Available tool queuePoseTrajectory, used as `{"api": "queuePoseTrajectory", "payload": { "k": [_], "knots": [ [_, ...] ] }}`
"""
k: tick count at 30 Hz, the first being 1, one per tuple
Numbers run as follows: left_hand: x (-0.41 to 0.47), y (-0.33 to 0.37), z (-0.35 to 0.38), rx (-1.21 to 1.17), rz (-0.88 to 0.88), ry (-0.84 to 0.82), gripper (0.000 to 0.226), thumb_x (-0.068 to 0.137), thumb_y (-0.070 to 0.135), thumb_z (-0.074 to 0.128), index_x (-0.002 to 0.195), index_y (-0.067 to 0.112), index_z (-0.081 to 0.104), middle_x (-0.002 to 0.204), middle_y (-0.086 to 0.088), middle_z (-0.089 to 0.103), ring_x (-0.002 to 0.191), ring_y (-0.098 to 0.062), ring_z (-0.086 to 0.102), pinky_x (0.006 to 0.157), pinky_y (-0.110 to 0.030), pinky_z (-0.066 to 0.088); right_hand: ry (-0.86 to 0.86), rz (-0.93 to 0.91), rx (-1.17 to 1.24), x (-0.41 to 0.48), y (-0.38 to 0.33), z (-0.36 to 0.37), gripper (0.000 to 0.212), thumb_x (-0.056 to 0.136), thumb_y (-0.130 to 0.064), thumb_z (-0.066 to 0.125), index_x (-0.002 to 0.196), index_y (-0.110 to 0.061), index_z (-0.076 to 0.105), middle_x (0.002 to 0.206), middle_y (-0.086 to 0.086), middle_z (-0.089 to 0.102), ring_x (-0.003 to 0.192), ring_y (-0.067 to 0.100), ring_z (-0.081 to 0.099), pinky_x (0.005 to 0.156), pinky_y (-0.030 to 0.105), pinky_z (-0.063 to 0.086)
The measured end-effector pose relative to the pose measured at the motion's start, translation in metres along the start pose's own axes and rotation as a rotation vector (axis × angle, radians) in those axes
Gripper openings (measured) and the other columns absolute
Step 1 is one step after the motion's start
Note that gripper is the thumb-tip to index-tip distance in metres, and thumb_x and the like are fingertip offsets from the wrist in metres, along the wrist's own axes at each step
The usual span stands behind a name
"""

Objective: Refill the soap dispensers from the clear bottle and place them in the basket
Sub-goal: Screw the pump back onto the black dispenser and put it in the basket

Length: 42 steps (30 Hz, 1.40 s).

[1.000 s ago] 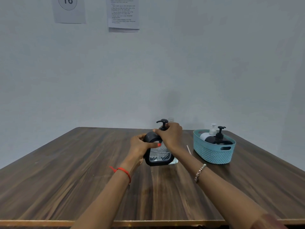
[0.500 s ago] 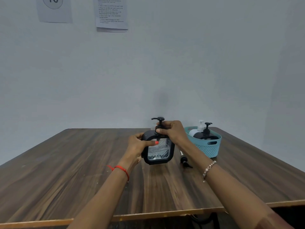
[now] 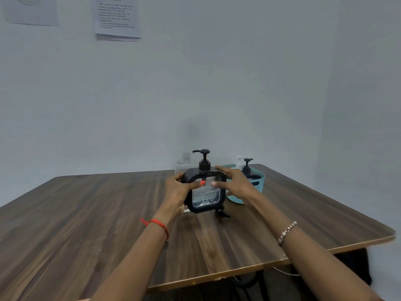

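A square black-framed soap dispenser (image 3: 206, 193) with a clear patterned body and a black pump on top stands upright at the table's middle. My left hand (image 3: 176, 190) grips its left side, thumb across the front. On the dispenser's right side is my right hand (image 3: 235, 184), fingers spread and fairly straight, thumb touching the front. The clear bottle (image 3: 184, 164), uncapped, stands just behind the dispenser. The teal basket (image 3: 259, 181) sits behind my right hand and holds a white dispenser (image 3: 239, 160) and a black dispenser (image 3: 247, 169).
A loose black pump piece (image 3: 222, 212) lies on the wooden table (image 3: 86, 213) just right of the dispenser's base. The table's right corner and front edge are near my right forearm. Papers (image 3: 117, 16) hang on the wall.
My right hand has come off the pump top and moved down to the dispenser's right side with fingers spread. The view has swung left, and the clear bottle now shows behind the dispenser.
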<state>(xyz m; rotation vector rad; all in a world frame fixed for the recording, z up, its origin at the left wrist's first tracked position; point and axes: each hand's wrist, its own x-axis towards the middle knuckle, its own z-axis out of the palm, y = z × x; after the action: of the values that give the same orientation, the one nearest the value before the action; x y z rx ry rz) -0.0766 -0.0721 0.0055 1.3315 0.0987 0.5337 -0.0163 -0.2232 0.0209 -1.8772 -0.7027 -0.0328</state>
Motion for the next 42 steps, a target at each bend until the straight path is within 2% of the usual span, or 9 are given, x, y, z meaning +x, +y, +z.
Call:
{"api": "queuePoseTrajectory", "payload": {
  "k": [2,6,10,13,20,23,31,37,42],
  "knots": [
    [0.009,0.001,0.015,0.019,0.050,-0.034,0.035,0.064,-0.009,0.076,0.094,0.007,0.066,0.090,-0.009,0.070,0.063,-0.012,0.069,0.055,-0.027,0.058,0.053,0.009,0.025,0.005,0.005,-0.013,0.062,0.081,-0.006,0.068,0.138,-0.013,0.043,0.138,0.010,0.051,0.125,0.024,0.050,0.100,0.044,0.047],
    [0.039,0.011,0.045,0.094,0.175,-0.072,0.041,0.065,-0.001,0.079,0.103,0.008,0.067,0.098,-0.009,0.071,0.086,-0.025,0.070,0.078,-0.041,0.058,0.155,-0.043,0.038,0.029,0.003,-0.042,0.060,0.083,-0.001,0.063,0.138,-0.009,0.041,0.132,0.012,0.055,0.113,0.026,0.058,0.091,0.043,0.053],
    [0.082,0.025,0.076,0.147,0.298,-0.171,0.030,0.075,-0.001,0.069,0.096,0.019,0.066,0.092,-0.003,0.070,0.089,-0.025,0.067,0.080,-0.039,0.056,0.250,-0.146,-0.003,0.069,-0.005,-0.079,0.057,0.081,0.002,0.064,0.134,-0.005,0.046,0.128,0.013,0.058,0.113,0.026,0.058,0.096,0.048,0.049],
    [0.122,0.034,0.102,0.143,0.348,-0.234,0.025,0.083,0.001,0.061,0.108,0.007,0.060,0.098,-0.009,0.066,0.087,-0.022,0.064,0.075,-0.033,0.055,0.301,-0.198,-0.026,0.108,-0.007,-0.108,0.056,0.080,0.004,0.064,0.133,-0.002,0.047,0.129,0.016,0.058,0.115,0.027,0.057,0.096,0.050,0.049],
    [0.204,0.020,0.147,0.238,0.423,-0.193,0.029,0.088,0.000,0.055,0.117,0.002,0.056,0.113,-0.017,0.064,0.098,-0.024,0.060,0.090,-0.037,0.051,0.288,-0.199,0.023,0.181,0.023,-0.145,0.045,0.089,0.006,0.052,0.133,0.000,0.045,0.117,0.008,0.057,0.104,0.021,0.056,0.081,0.035,0.053],
    [0.228,-0.001,0.155,0.270,0.421,-0.169,0.029,0.089,0.000,0.055,0.117,0.002,0.056,0.114,-0.016,0.063,0.096,-0.020,0.058,0.086,-0.029,0.050,0.257,-0.166,0.033,0.203,0.048,-0.149,0.044,0.090,0.005,0.051,0.133,0.000,0.046,0.113,0.003,0.056,0.103,0.021,0.057,0.082,0.034,0.052],
    [0.252,-0.058,0.155,0.351,0.322,-0.108,0.027,0.088,0.003,0.057,0.115,0.004,0.059,0.113,-0.013,0.064,0.103,-0.023,0.059,0.090,-0.029,0.046,0.172,-0.072,0.072,0.231,0.118,-0.140,0.042,0.089,0.002,0.054,0.130,0.001,0.049,0.123,0.004,0.057,0.102,0.019,0.058,0.083,0.039,0.054],
    [0.244,-0.090,0.144,0.362,0.251,-0.103,0.026,0.088,0.005,0.059,0.114,0.002,0.059,0.112,-0.014,0.065,0.096,-0.019,0.059,0.084,-0.026,0.047,0.121,-0.045,0.035,0.230,0.149,-0.133,0.037,0.086,0.003,0.059,0.123,0.003,0.056,0.132,0.004,0.053,0.104,0.015,0.056,0.058,0.015,0.056],
    [0.233,-0.104,0.140,0.363,0.208,-0.127,0.021,0.084,0.006,0.063,0.105,0.004,0.063,0.103,-0.009,0.067,0.087,-0.014,0.059,0.068,-0.013,0.047,0.100,0.037,-0.007,0.220,0.162,-0.135,0.039,0.080,0.010,0.063,0.117,0.000,0.062,0.106,0.019,0.067,0.066,0.003,0.064,0.051,0.013,0.051]
  ]
}}
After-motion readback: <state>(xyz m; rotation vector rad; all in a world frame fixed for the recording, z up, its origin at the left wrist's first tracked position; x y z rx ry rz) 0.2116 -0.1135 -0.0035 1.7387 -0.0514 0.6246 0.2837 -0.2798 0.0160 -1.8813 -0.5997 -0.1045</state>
